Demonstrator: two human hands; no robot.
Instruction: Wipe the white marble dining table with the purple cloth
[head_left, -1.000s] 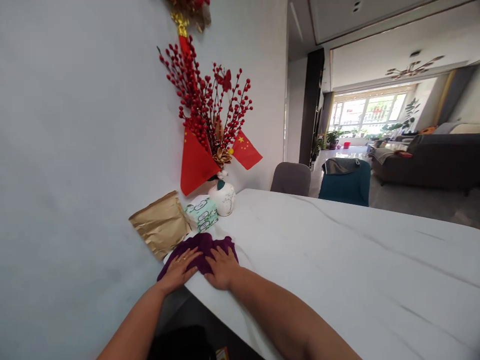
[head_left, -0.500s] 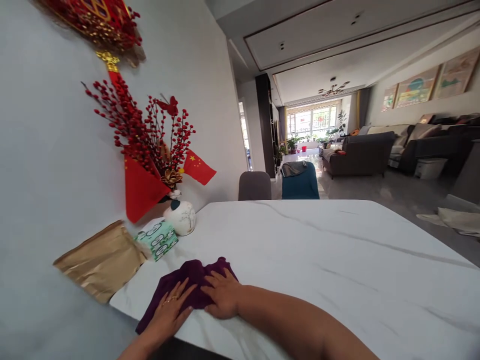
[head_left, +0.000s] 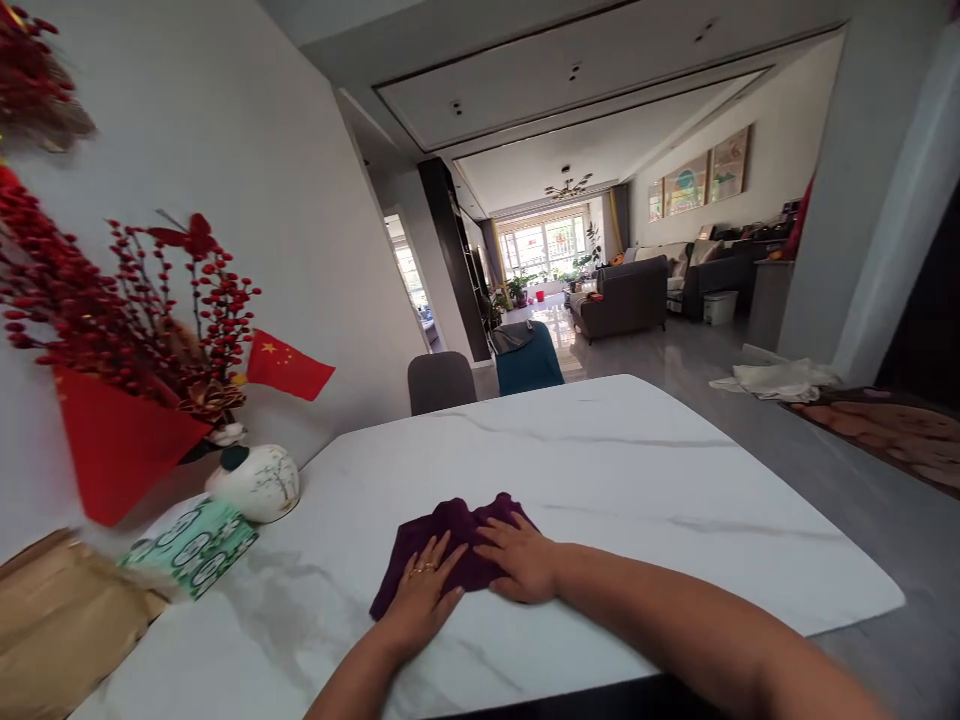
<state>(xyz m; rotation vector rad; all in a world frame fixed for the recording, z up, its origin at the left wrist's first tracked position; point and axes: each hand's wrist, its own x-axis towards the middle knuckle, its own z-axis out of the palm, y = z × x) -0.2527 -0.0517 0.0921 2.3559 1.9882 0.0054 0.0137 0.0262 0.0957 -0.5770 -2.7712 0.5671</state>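
Observation:
A dark purple cloth (head_left: 459, 540) lies bunched on the white marbled table (head_left: 675, 500), near its front edge. My left hand (head_left: 426, 590), with rings on a finger, rests flat on the cloth's left part, fingers spread. On its right part my right hand (head_left: 521, 562) presses down, palm low and fingers stretched out. Both hands are open and bear on the cloth from above without gripping it. Parts of the cloth are hidden under the palms.
Left of the hands stand a green tissue box (head_left: 196, 548), a brown paper bag (head_left: 71, 620) and a white vase (head_left: 262, 484) with red berry branches and a small red flag (head_left: 289, 366). A grey chair (head_left: 441, 383) and a blue chair (head_left: 529, 360) stand beyond the far edge.
Both hands and the purple cloth have slid right along the table, farther from the tissue box. The view has turned to the right.

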